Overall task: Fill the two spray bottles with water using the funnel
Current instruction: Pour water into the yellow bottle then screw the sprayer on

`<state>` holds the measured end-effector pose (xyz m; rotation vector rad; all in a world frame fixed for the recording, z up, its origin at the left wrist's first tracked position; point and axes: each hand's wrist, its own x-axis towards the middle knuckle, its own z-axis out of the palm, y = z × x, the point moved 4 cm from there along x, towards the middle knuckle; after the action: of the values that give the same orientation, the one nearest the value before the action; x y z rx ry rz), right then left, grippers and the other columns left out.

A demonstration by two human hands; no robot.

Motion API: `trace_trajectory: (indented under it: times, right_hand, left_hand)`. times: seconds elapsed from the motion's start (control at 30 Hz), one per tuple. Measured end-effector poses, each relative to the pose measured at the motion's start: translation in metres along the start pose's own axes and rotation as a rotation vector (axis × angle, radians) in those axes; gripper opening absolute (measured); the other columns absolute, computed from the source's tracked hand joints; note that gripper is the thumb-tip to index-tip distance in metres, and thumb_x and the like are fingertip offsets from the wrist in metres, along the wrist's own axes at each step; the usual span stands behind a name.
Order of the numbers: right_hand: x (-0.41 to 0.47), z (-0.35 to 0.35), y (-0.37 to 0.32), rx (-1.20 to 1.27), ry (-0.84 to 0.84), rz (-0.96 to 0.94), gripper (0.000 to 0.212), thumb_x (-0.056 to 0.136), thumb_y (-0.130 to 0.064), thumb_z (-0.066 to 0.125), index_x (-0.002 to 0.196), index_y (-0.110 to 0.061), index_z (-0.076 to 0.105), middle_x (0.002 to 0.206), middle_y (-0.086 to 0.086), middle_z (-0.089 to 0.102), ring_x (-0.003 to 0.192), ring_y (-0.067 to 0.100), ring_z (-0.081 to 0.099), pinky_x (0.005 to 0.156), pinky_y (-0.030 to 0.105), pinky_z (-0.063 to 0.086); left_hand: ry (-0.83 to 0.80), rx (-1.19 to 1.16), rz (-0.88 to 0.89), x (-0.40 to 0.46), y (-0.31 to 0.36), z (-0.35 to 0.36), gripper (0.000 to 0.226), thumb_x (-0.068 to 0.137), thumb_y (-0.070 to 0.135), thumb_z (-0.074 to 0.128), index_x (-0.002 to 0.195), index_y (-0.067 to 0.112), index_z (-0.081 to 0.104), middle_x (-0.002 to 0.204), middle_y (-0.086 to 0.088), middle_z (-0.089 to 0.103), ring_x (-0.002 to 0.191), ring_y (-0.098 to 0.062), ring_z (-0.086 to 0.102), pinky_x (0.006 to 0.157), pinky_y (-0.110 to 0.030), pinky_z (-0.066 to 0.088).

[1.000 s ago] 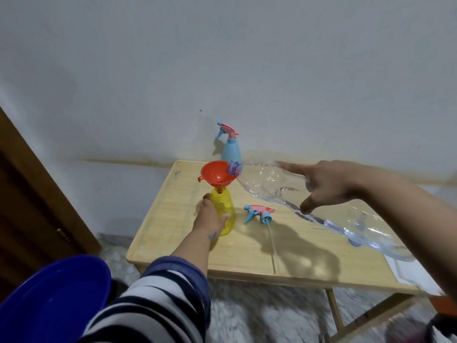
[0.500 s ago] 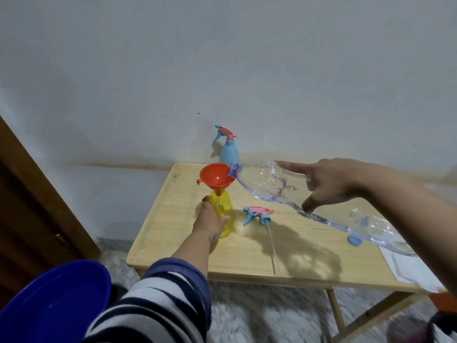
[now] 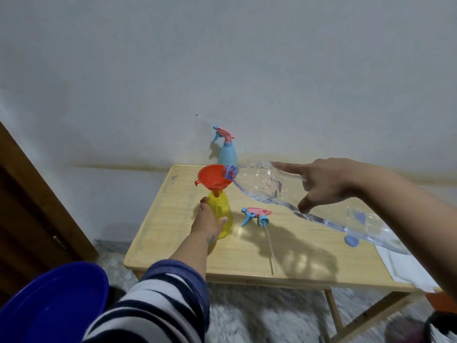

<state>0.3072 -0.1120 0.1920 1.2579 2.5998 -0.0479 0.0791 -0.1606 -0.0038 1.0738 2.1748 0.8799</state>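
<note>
A yellow spray bottle [image 3: 223,214] stands on the wooden table [image 3: 247,256] with an orange funnel [image 3: 212,178] in its neck. My left hand [image 3: 207,222] grips the yellow bottle's side. My right hand [image 3: 324,184] holds a large clear plastic water bottle [image 3: 267,184], tilted, its mouth at the funnel's rim. A blue spray bottle [image 3: 227,153] with a pink and blue trigger head stands at the table's back edge. A loose trigger head [image 3: 257,215] with its tube lies on the table right of the yellow bottle.
A small blue cap [image 3: 351,240] lies on the table under the clear bottle. White paper [image 3: 405,271] lies at the table's right corner. A blue basin [image 3: 49,305] sits low at the left, beside a brown wooden door [image 3: 29,219]. The wall rises right behind the table.
The clear bottle has tipped a little further, its rear end higher, with its mouth staying at the funnel. My left hand stays on the yellow bottle.
</note>
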Motion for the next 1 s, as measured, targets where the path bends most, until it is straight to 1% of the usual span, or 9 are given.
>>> trace_trajectory:
  times: [0.13, 0.2, 0.27, 0.4, 0.57, 0.73, 0.87, 1.0]
  right_hand:
    - [0.0002, -0.0008, -0.0001, -0.001, -0.010, 0.008, 0.101, 0.071, -0.050, 0.068, 0.139, -0.063, -0.005, 0.088, -0.003, 0.062, 0.083, 0.020, 0.053, 0.069, 0.030, 0.043]
    - [-0.0003, -0.0013, -0.0007, -0.005, -0.013, 0.011, 0.101, 0.072, -0.049, 0.068, 0.140, -0.062, -0.005, 0.077, -0.009, 0.055, 0.080, 0.018, 0.051, 0.061, 0.026, 0.037]
    - [0.0000, -0.0015, -0.0009, -0.012, -0.015, 0.012, 0.100, 0.072, -0.048, 0.068, 0.140, -0.062, -0.005, 0.074, -0.009, 0.053, 0.076, 0.016, 0.050, 0.057, 0.025, 0.033]
    - [0.0025, -0.0019, 0.0004, -0.008, -0.013, 0.021, 0.099, 0.071, -0.048, 0.068, 0.139, -0.064, -0.003, 0.087, -0.002, 0.062, 0.081, 0.017, 0.054, 0.062, 0.027, 0.039]
    - [0.0012, -0.0048, -0.0003, -0.004, -0.016, 0.019, 0.099, 0.071, -0.047, 0.068, 0.138, -0.066, -0.003, 0.083, -0.005, 0.057, 0.079, 0.017, 0.052, 0.061, 0.027, 0.038]
    - [0.0026, -0.0037, 0.0028, -0.002, -0.004, 0.020, 0.100, 0.070, -0.048, 0.069, 0.136, -0.067, -0.003, 0.089, -0.005, 0.060, 0.081, 0.017, 0.053, 0.061, 0.026, 0.038]
    - [0.0026, -0.0020, 0.0045, 0.009, -0.001, 0.006, 0.100, 0.070, -0.048, 0.069, 0.137, -0.067, -0.003, 0.092, -0.004, 0.061, 0.085, 0.019, 0.054, 0.067, 0.029, 0.041]
    - [0.0031, 0.0036, 0.0059, 0.042, 0.000, -0.007, 0.101, 0.070, -0.047, 0.070, 0.137, -0.067, -0.004, 0.089, -0.003, 0.058, 0.076, 0.015, 0.051, 0.065, 0.027, 0.040]
  left_hand:
    - [-0.004, 0.000, 0.001, -0.0001, -0.0002, 0.0000, 0.085, 0.088, 0.025, 0.066, 0.150, 0.011, 0.010, 0.152, -0.010, 0.031, 0.138, -0.030, 0.035, 0.112, -0.041, 0.033]
    - [-0.007, -0.001, 0.006, 0.0000, -0.0001, 0.0000, 0.085, 0.088, 0.025, 0.066, 0.150, 0.011, 0.009, 0.153, -0.010, 0.030, 0.139, -0.030, 0.035, 0.112, -0.041, 0.032]
    - [-0.010, -0.005, 0.009, 0.0001, 0.0000, 0.0003, 0.086, 0.088, 0.025, 0.066, 0.150, 0.011, 0.008, 0.153, -0.010, 0.029, 0.139, -0.030, 0.034, 0.112, -0.041, 0.032]
    - [-0.005, 0.001, 0.008, -0.0002, 0.0004, -0.0001, 0.085, 0.088, 0.026, 0.066, 0.150, 0.011, 0.009, 0.153, -0.010, 0.029, 0.139, -0.030, 0.034, 0.112, -0.042, 0.033]
    - [-0.012, -0.018, 0.005, 0.0003, -0.0007, 0.0004, 0.085, 0.088, 0.025, 0.066, 0.149, 0.011, 0.010, 0.152, -0.010, 0.031, 0.138, -0.030, 0.036, 0.112, -0.045, 0.033]
    - [-0.017, -0.023, 0.001, 0.0012, -0.0009, 0.0005, 0.085, 0.088, 0.026, 0.066, 0.150, 0.011, 0.009, 0.152, -0.010, 0.031, 0.138, -0.030, 0.035, 0.113, -0.045, 0.032]
    - [-0.013, -0.008, 0.001, 0.0015, -0.0013, 0.0004, 0.086, 0.088, 0.027, 0.066, 0.150, 0.010, 0.009, 0.153, -0.009, 0.030, 0.138, -0.030, 0.035, 0.112, -0.044, 0.033]
    - [-0.011, 0.008, 0.001, 0.0016, -0.0018, 0.0007, 0.085, 0.088, 0.027, 0.066, 0.149, 0.010, 0.010, 0.153, -0.010, 0.030, 0.138, -0.030, 0.035, 0.112, -0.043, 0.033]
